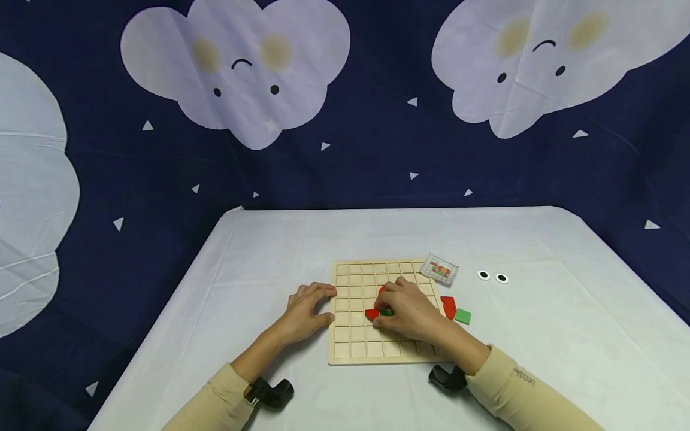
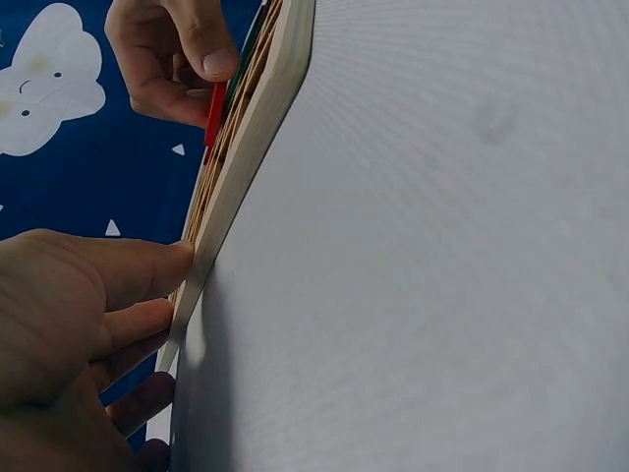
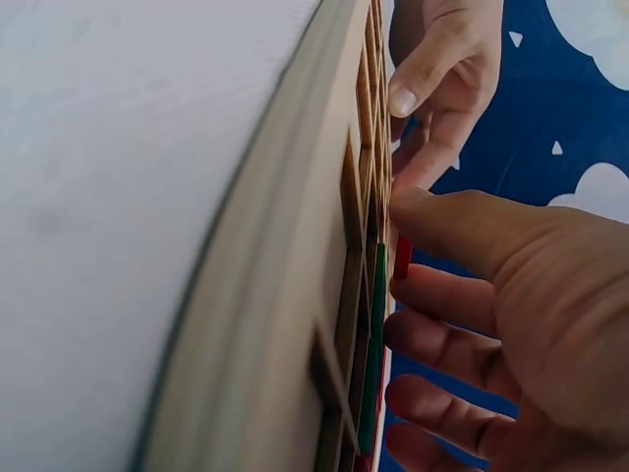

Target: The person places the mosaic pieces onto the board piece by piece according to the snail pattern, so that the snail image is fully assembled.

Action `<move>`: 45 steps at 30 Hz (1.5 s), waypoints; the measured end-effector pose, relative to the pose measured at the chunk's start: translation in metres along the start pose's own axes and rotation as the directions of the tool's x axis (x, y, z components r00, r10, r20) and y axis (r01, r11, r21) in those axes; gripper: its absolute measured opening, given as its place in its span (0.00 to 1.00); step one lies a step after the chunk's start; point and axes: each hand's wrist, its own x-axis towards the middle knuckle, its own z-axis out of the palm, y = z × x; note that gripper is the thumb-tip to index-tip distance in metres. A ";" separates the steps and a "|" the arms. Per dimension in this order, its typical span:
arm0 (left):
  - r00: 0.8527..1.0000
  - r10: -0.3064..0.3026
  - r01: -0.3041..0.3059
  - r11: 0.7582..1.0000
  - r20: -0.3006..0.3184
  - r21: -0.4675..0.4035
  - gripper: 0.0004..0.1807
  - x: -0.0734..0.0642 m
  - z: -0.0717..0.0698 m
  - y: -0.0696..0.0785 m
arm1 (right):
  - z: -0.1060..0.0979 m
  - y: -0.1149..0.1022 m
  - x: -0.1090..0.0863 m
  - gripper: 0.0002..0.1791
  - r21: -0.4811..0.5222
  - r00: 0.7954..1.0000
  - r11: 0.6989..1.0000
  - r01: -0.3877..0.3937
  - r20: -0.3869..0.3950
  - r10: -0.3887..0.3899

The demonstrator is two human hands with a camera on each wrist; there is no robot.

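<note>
A wooden grid board (image 1: pixel 357 353) lies on the table. Along its left edge rests my left hand (image 1: pixel 306 311), its extended fingers and thumb touching the rim. Over the middle of the grid, my right hand (image 1: pixel 409 311) pinches a red piece (image 1: pixel 371 314) between thumb and index finger; the left wrist view shows this red piece (image 2: pixel 213 113) standing at the grid's surface. Next to it a green piece (image 1: pixel 386 312) sits in the grid, partly covered by the fingers. Another red piece (image 1: pixel 381 290) peeks out beyond the right hand, mostly hidden.
Right of the board lie two red pieces (image 1: pixel 448 301) and a green piece (image 1: pixel 463 316). A small picture card (image 1: pixel 439 269) overlaps the board's far right corner. Farther right are two white discs with black centres (image 1: pixel 483 275). A white cloth covers the table (image 1: pixel 259 257).
</note>
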 end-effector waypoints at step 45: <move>1.000 0.010 -0.010 1.000 0.003 0.000 0.23 0.000 -0.001 0.000 | -0.048 0.076 -0.070 0.13 0.009 0.956 0.959 -0.285 -0.077 0.285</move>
